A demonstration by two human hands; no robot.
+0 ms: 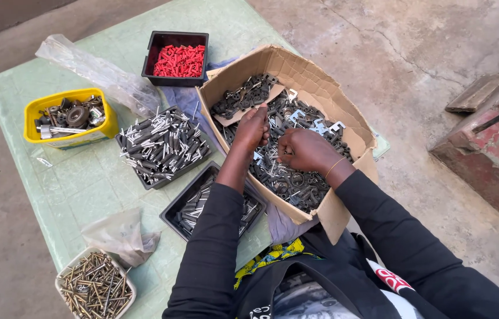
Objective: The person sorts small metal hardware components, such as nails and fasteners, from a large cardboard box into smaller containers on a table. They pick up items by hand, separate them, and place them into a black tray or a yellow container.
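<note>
1. Left hand (253,127) was inside the cardboard box (352,127), fingers curled down into the pile of metal parts (288,171); looked clenched on some parts, but what exactly it gripped can't be told.
2. Right hand (305,150) was also in the box, just beside the left, fingers curled shut around small metal parts; thin bracelet (335,167) on the wrist.
3. Box sat on the right side of the green counter (78,189), flaps open, full of dark & silver parts.
4. Left of box: black tray w/ dark pins (161,145), and a second black tray (193,207) near the left forearm.
5. Far side: black tub of red plugs (178,59), and a yellow tub (69,115) w/ mixed hardware.
6. Near corner: white tub of brass screws (93,286), w/ a crumpled plastic bag (120,236) just beside it.
</note>
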